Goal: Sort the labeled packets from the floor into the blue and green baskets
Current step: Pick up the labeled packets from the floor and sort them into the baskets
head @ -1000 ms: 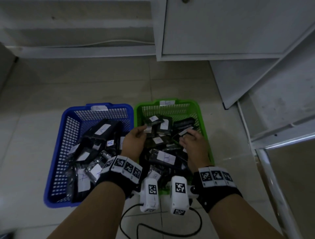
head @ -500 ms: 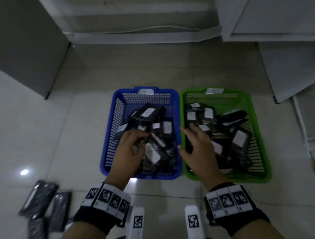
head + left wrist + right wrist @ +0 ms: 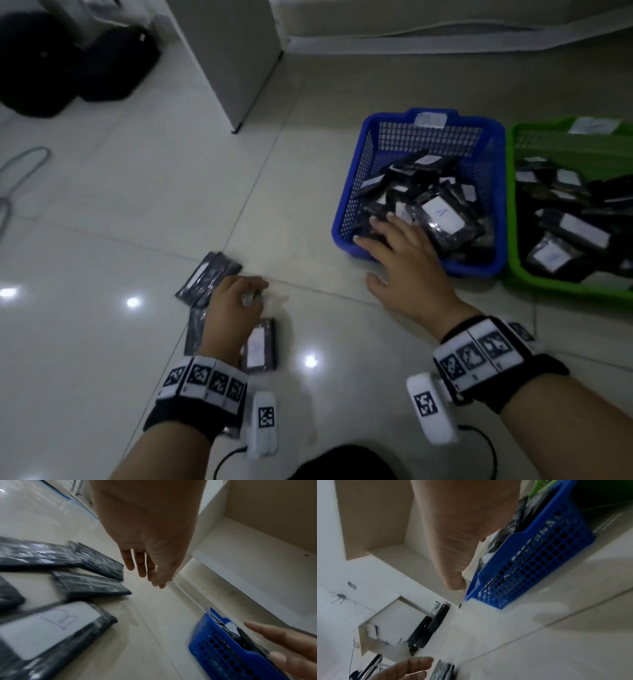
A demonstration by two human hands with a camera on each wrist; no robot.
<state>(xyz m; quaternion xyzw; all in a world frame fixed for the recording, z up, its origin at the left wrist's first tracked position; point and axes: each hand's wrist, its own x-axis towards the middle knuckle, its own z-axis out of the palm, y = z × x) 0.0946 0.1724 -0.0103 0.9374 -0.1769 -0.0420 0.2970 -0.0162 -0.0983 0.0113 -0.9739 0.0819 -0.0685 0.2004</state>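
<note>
Three black packets lie on the floor tiles at the lower left: one [image 3: 209, 277] beyond my left hand, one [image 3: 193, 330] partly under it, and one with a white label [image 3: 258, 346] beside the wrist. The left wrist view shows that label as a "B" [image 3: 51, 628]. My left hand [image 3: 250, 291] hovers over them, fingers loosely extended [image 3: 140, 568] and holding nothing. My right hand [image 3: 376, 246] is spread flat over the near left corner of the blue basket [image 3: 356, 178], empty. The green basket [image 3: 555, 284] stands against its right side. Both hold several labelled packets.
Black bags [image 3: 68, 58] sit at the far left. A grey cabinet panel [image 3: 236, 58] stands behind the packets, and a white ledge [image 3: 445, 34] runs behind the baskets. A grey cable loop [image 3: 20, 171] lies at the left edge. Bare tiles separate the packets from the blue basket.
My left hand has left the blue basket and moved left and down to the floor packets. My right hand has shifted from the green basket's side to the blue basket's near corner. The view has swung left.
</note>
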